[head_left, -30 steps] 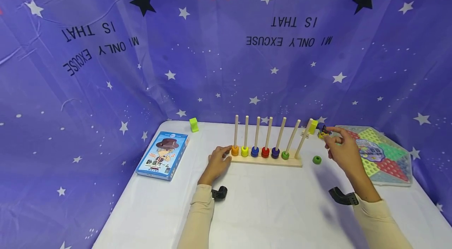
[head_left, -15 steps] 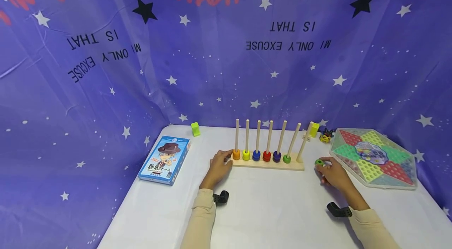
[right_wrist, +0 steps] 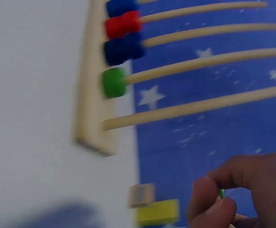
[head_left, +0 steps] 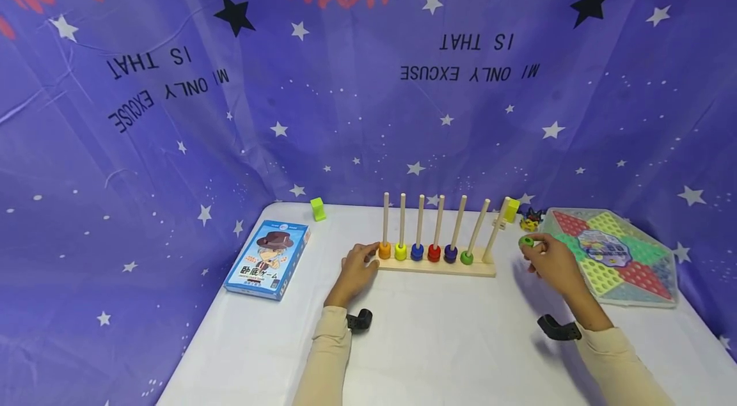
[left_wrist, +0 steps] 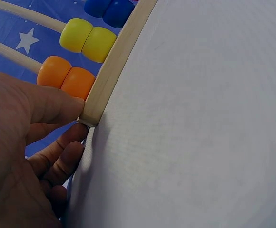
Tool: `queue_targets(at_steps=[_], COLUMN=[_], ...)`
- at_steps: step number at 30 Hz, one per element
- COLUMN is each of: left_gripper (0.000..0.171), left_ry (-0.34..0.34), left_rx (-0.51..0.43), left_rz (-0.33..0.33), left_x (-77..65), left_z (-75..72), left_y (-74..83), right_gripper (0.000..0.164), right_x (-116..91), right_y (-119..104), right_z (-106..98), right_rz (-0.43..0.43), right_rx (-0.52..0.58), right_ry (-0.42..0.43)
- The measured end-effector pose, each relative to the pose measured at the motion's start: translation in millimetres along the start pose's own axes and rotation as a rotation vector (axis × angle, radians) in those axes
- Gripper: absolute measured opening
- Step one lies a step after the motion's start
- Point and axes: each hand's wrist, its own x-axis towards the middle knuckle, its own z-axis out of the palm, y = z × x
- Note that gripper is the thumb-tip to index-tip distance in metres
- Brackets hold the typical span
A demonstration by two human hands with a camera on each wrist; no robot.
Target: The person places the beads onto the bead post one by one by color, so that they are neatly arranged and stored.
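A wooden peg rack (head_left: 437, 265) has several upright pegs. Orange (head_left: 384, 251), yellow (head_left: 400, 252), blue (head_left: 417, 252), red (head_left: 434, 253) and dark purple (head_left: 451, 254) beads sit low on theirs in pairs. One green bead (head_left: 467, 257) sits on the peg beside the bare rightmost peg (head_left: 497, 230). My left hand (head_left: 357, 270) grips the rack's left end, its fingertips beside the orange beads (left_wrist: 66, 78). Right of the rack, my right hand (head_left: 554, 264) pinches a loose green bead (head_left: 526, 242) between thumb and fingers, raised above the table; in the right wrist view, the fingers (right_wrist: 214, 209) mostly hide it.
A blue card game box (head_left: 267, 259) lies on the left. Behind are green blocks (head_left: 318, 209) (head_left: 511, 210), a small wooden piece (head_left: 499, 223) and a colourful figurine (head_left: 531, 220). A hexagonal Chinese checkers box (head_left: 627, 284) lies at right, beyond my right hand.
My right hand came down from near the figurine, took the loose green bead off the table and lifted it slightly. My left hand stays at the rack's left end.
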Motion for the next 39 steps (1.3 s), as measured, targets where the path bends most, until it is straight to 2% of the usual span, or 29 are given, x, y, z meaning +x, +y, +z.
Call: queue_targets(at_steps=[5, 8, 12, 15, 21, 28, 34, 39], left_gripper=[0.042, 0.042, 0.042, 0.042, 0.043, 0.042, 0.042, 0.042], left_ry=[0.001, 0.0, 0.005, 0.012, 0.0, 0.006, 0.012, 0.013], left_rx=[0.004, 0.009, 0.008, 0.013, 0.015, 0.008, 0.02, 0.022], left_rz=[0.001, -0.007, -0.007, -0.008, -0.022, -0.018, -0.023, -0.011], left_x=[0.4, 0.0, 0.1, 0.7, 0.1, 0.9, 1.0, 2.1], left_z=[-2.4, -4.5, -6.4, -5.9, -0.1, -0.9, -2.1, -2.9], left_y=[1.0, 0.4, -1.9, -4.2, -8.1, -6.7, -5.5, -7.5], right_gripper=[0.058, 0.06, 0.054, 0.047, 0.042, 0.042, 0.052, 0.049], right_x=[4, 4, 5, 9, 16, 18, 15, 2], right_y=[-54, -88, -124, -140, -144, -139, -134, -125], right_z=[-34, -46, -46, -38, -22, -15, -14, -11], right_rz=[-0.061, -0.102, -0.201, -0.248, -0.218, -0.209, -0.246, -0.245], right_rx=[-0.001, 0.03, 0.057, 0.062, 0.029, -0.022, -0.026, 0.02], right_ry=[0.071, 0.083, 0.056, 0.013, -0.06, -0.08, -0.063, 0.004])
